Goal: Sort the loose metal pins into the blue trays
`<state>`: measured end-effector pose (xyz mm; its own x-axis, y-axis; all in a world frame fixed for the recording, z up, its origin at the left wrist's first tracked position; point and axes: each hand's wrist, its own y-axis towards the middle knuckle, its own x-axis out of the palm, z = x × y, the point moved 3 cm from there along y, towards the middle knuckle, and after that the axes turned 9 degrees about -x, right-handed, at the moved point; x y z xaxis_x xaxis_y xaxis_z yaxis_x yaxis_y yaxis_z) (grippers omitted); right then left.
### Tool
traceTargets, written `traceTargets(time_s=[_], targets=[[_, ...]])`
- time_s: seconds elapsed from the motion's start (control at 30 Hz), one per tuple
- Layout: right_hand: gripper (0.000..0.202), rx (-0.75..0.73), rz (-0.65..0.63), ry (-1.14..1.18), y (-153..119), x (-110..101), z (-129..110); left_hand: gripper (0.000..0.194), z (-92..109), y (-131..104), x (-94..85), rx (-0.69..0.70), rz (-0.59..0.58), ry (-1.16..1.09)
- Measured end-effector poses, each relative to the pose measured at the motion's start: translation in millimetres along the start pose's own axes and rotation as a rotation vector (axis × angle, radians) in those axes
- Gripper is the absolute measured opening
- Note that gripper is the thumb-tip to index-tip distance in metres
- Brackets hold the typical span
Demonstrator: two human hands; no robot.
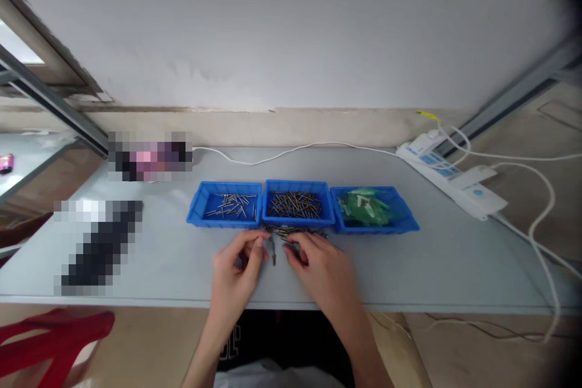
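My left hand [239,264] is closed, thumb and forefinger pinched together; what they hold, if anything, is hidden. Beside its fingertips is a short dark metal piece [273,254] with a thicker lower end; I cannot tell whether it touches them. My right hand [322,267] is curled, with thumb and forefinger closing around a thin metal pin [287,241] at the edge of a loose pile of pins [282,230]. The pile lies before the middle blue bin [297,185], which contains many dark pins. Fewer, silvery pins [234,200] are scattered in the left blue bin [195,211].
Green-tinted plastic bags [370,209] fill the right blue bin [404,218]. A white power strip [450,182] with cables stands at the table's right. Two blurred-out items lie on the left. A red stool [59,339] is below the front edge.
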<state>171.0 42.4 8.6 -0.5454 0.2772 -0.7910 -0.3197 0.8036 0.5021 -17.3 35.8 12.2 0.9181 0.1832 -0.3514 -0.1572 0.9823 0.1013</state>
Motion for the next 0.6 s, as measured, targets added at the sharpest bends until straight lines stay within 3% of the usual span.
traceTargets(time_s=[0.17,0.4,0.6], targets=[[0.019,-0.03,-0.015,-0.002,5,4,-2,0.022,-1,1,2.5,0.035,-0.031,0.046],[0.014,-0.088,0.08,0.114,8,-9,-12,0.016,5,1,11.8,0.26,-0.122,0.151],[0.009,-0.085,0.079,0.208,6,-10,-14,0.013,4,0,12.0,0.269,-0.158,0.146]])
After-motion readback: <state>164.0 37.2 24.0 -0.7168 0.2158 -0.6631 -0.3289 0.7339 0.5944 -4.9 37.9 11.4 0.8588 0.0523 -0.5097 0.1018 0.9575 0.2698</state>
